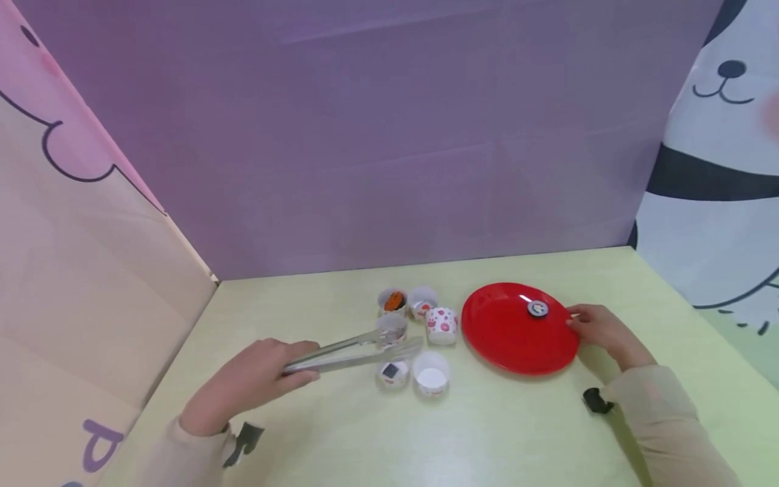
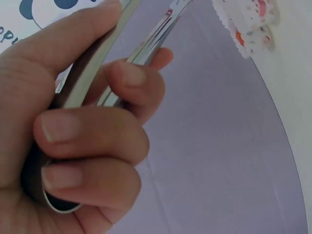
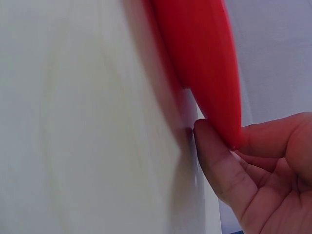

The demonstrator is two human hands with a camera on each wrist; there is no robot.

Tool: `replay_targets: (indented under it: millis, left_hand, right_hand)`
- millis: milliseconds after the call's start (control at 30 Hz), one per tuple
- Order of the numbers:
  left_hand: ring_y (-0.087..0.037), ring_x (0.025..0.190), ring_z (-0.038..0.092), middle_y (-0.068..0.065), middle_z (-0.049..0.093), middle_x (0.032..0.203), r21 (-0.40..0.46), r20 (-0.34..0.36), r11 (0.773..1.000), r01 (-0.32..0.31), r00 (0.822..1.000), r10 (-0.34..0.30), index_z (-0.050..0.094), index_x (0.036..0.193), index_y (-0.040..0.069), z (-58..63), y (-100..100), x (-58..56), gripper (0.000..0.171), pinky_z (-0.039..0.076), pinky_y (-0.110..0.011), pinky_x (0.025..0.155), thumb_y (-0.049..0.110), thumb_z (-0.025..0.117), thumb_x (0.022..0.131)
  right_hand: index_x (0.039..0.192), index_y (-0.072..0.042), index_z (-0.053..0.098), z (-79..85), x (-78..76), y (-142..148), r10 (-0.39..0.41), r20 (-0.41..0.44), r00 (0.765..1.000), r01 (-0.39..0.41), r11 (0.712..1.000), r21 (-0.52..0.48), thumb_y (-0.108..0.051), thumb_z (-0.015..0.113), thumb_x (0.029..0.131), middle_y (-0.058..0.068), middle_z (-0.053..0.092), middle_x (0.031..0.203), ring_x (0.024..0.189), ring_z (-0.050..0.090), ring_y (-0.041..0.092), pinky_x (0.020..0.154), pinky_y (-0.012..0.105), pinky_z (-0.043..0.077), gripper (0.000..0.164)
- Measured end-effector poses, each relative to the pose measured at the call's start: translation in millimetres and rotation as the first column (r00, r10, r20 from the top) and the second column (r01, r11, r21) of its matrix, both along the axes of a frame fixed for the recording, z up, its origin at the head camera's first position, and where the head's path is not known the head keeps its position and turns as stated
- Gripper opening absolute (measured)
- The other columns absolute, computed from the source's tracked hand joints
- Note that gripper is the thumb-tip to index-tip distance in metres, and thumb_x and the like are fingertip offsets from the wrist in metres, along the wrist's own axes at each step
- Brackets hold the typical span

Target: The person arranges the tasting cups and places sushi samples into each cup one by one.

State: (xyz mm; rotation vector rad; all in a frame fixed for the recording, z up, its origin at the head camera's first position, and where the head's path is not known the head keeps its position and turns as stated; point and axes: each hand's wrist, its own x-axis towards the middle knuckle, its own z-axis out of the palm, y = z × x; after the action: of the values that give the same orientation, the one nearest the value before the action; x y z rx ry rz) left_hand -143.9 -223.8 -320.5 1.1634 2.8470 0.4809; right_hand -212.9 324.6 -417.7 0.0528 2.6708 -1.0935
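My left hand (image 1: 258,375) grips a pair of metal tongs (image 1: 347,355), its fingers curled round the handle in the left wrist view. The tongs' arms stand apart, their tips over the small paper cups; whether anything lies between them is hard to tell. With thumb and fingers my right hand (image 3: 258,170) pinches the rim of a red plate (image 1: 511,345), as the right wrist view shows. A small round dark-edged piece with a pale centre (image 1: 538,309) sits on the plate. Nearest the tongs' tips is a paper cup (image 1: 394,323), partly hidden by them.
Left of the plate stand further paper cups: one with an orange-topped piece (image 1: 394,302), one with a black-and-white piece (image 1: 390,371), a white one (image 1: 432,372) and a pink-patterned one (image 1: 441,326). A purple cloth wall (image 1: 395,169) rises behind the pale table (image 1: 341,439).
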Motion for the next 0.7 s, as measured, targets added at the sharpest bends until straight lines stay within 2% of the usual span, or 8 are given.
replay_targets:
  millis: [400, 633, 700]
  left_hand:
    - [-0.001, 0.057, 0.044, 0.007, 0.061, 0.078, 0.014, -0.016, 1.0, 0.02, 1.0, -0.02, 0.062, 0.115, 0.008, -2.2, 46.5, -26.2, 0.033, 0.04, -0.02, 0.055, 0.031, 0.061, 0.091]
    - [-0.005, 0.065, 0.053, -0.001, 0.068, 0.091, -0.014, -0.058, 1.0, -0.021, 0.998, 0.02, 0.061, 0.121, 0.007, -14.0, 80.2, -38.5, 0.042, 0.046, -0.026, 0.063, 0.036, 0.062, 0.09]
    - [-0.007, 0.065, 0.054, -0.001, 0.068, 0.089, -0.015, -0.059, 0.999, -0.033, 0.998, 0.032, 0.061, 0.121, 0.007, -16.3, 89.9, -41.8, 0.043, 0.047, -0.027, 0.064, 0.036, 0.063, 0.09]
  right_hand:
    - [0.127, 0.019, 0.038, 0.0, 1.0, 0.7, 0.001, -0.015, 1.0, -0.002, 1.0, -0.014, -0.012, 0.046, 0.097, 0.034, 0.051, 0.112, 0.088, 0.058, 0.027, 0.078, 0.04, 0.052, 0.043]
    - [0.127, 0.018, 0.038, 0.0, 0.2, 1.3, -0.001, -0.016, 1.0, 0.001, 1.0, -0.004, -0.012, 0.046, 0.097, 0.034, 0.052, 0.112, 0.09, 0.058, 0.029, 0.078, 0.04, 0.052, 0.044]
    - [0.127, 0.019, 0.039, -0.7, 0.0, 1.5, 0.001, -0.021, 1.0, -0.001, 1.0, -0.001, -0.012, 0.047, 0.097, 0.034, 0.053, 0.111, 0.089, 0.058, 0.028, 0.077, 0.04, 0.052, 0.043]
